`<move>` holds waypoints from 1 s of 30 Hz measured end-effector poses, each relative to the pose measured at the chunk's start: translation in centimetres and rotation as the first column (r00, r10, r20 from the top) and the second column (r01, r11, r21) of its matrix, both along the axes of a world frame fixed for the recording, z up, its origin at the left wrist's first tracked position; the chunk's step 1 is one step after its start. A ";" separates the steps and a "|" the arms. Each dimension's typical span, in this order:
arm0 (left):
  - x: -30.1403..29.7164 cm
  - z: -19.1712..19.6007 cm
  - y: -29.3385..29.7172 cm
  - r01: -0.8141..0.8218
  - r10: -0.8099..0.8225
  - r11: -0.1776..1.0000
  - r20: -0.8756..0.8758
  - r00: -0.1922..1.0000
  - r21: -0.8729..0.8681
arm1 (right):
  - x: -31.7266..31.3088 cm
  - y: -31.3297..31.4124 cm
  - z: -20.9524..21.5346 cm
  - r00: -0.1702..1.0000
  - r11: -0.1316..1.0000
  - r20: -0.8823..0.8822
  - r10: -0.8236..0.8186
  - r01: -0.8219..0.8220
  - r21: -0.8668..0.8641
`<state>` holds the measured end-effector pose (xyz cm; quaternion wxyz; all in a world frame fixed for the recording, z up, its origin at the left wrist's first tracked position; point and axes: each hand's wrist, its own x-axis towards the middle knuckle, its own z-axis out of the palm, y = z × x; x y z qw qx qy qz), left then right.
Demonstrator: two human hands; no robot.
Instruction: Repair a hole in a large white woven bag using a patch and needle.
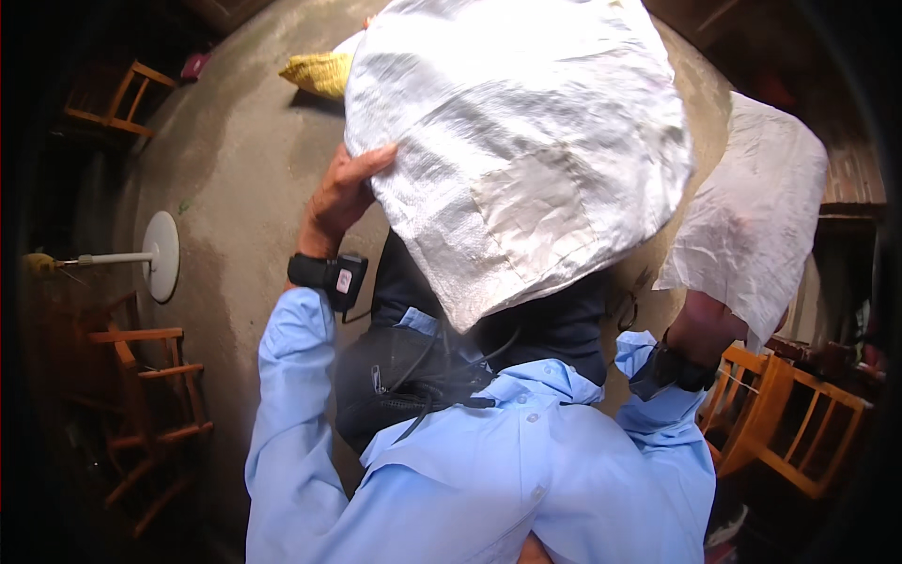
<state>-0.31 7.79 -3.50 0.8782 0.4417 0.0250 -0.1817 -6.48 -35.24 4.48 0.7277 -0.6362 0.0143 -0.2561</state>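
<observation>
A large white woven sack [564,103] with a paler square patch [536,202] spreads out in front of me, above my legs. My left hand [346,188] grips its left edge, thumb on the near face and the fingers hidden behind. Over on the right, a smaller, thin whitish cloth [752,188] hangs over my right hand [707,318]. Only the wrist and lower part of that hand show below the cloth, so its fingers cannot be seen. A black bag [395,371] with a zip and cords rests at my lap.
A yellow woven sack [318,73] lies on the concrete floor [240,141] beyond my left hand. Wooden chairs stand at the left [160,376] and right [789,423], another [136,99] at the far left. A white round base with a pole [162,256] is at left.
</observation>
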 end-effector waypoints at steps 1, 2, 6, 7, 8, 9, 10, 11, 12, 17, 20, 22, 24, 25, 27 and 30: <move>1.0 -1.7 0.4 -0.070 -0.007 0.980 0.379 0.926 0.188 | 0.6 0.6 0.1 0.986 0.976 0.059 0.153 -0.160 0.149; 2.5 -4.0 1.4 -0.208 -0.091 0.919 0.693 0.715 0.335 | 1.1 1.6 0.0 0.965 0.941 0.081 0.248 -0.260 0.217; 5.1 -3.7 0.6 -0.407 -0.359 0.756 0.845 0.397 0.513 | 1.9 4.8 -1.2 0.901 0.835 0.067 0.429 -0.424 0.351; 5.3 -3.1 0.4 -0.370 -0.382 0.737 0.801 0.461 0.565 | 1.9 5.4 -1.4 0.889 0.816 0.058 0.455 -0.442 0.372; 5.2 -2.6 -0.1 -0.505 -0.414 0.691 0.856 0.311 0.517 | 1.9 6.1 -1.9 0.876 0.801 0.043 0.480 -0.457 0.387; 5.4 -2.8 -0.1 -0.491 -0.404 0.696 0.851 0.335 0.524 | 2.0 6.8 -2.2 0.866 0.785 0.036 0.499 -0.469 0.404; 5.5 -3.2 0.0 -0.476 -0.394 0.702 0.846 0.359 0.529 | 1.9 7.5 -2.5 0.855 0.774 0.018 0.519 -0.479 0.415; 5.4 -3.6 0.1 -0.461 -0.384 0.709 0.840 0.383 0.534 | 1.8 8.1 -2.8 0.842 0.763 -0.009 0.540 -0.485 0.428; 5.5 -3.6 0.0 -0.484 -0.387 0.694 0.843 0.373 0.533 | 1.8 8.7 -3.0 0.834 0.764 -0.036 0.551 -0.487 0.423; 5.1 -4.1 -0.2 -0.477 -0.422 0.653 0.806 0.416 0.588 | 0.1 10.9 -3.3 0.783 0.801 -0.227 0.580 -0.497 0.333; 3.5 -3.1 -0.3 -0.376 -0.328 0.753 0.803 0.498 0.540 | -1.0 10.9 -3.0 0.736 0.811 -0.351 0.578 -0.471 0.347; 1.3 -1.2 -1.4 -0.174 -0.119 0.878 0.556 0.823 0.446 | -1.4 10.2 -3.3 0.695 0.756 -0.355 0.626 -0.426 0.497; 0.1 1.8 -2.7 -0.089 0.065 0.948 0.088 0.994 0.307 | -2.0 9.6 -4.2 0.679 0.708 -0.343 0.649 -0.375 0.599; -0.3 2.1 -2.9 -0.196 0.131 0.883 0.177 0.975 0.426 | -2.2 9.0 -4.8 0.670 0.658 -0.297 0.680 -0.379 0.651; -1.4 2.2 -2.8 -0.417 0.222 0.681 0.373 0.901 0.602 | -2.5 8.6 -5.2 0.647 0.541 -0.197 0.736 -0.389 0.746; -3.4 4.4 -2.7 -0.564 0.236 0.627 0.558 0.795 0.538 | -3.1 8.6 -5.0 0.692 0.562 -0.216 0.689 -0.321 0.762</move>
